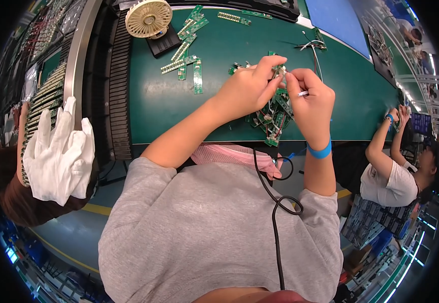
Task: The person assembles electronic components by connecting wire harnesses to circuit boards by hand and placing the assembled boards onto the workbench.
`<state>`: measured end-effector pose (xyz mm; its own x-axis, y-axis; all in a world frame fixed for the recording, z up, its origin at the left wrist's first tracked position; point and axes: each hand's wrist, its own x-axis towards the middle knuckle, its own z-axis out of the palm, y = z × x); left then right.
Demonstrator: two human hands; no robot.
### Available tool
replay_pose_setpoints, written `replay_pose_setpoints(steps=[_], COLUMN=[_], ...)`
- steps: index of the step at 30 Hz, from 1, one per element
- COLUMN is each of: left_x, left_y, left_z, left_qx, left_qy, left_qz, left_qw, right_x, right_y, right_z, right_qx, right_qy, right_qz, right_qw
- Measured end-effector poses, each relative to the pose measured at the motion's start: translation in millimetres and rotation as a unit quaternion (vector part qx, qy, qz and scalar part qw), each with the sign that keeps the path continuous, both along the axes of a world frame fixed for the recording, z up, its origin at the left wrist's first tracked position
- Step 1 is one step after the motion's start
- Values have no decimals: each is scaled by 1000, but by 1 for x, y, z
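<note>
Green circuit board, small, pinched between left hand and right hand above a board pile near the mat's front edge. Open mat left of hands; strip boards well apart.

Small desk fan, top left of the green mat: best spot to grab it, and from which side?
Probably by the dark base under the round cream grille, coming from the mat's open near side. The fan sits tilted back with its grille facing up, so the head offers only thin ribs. Green circuit strips lie just to its right, and the ribbed black rail crowds its left.
</note>
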<state>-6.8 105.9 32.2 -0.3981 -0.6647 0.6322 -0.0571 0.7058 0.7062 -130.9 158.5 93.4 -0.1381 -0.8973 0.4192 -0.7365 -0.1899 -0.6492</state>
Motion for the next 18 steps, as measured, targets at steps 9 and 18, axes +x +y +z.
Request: replay_pose_setpoints(steps=[9, 18], left_x=[2, 4], left_y=[-9, -14], left_z=[-2, -7], left_qx=[-1, 48], left_qy=[-68, -150], left_qz=[-16, -12], left_qw=[998, 987], right_x=[-21, -29], right_y=[1, 1], right_z=[4, 4], right_qx=[145, 174], right_qy=[-113, -324], right_qz=[61, 110], right_qw=[981, 923])
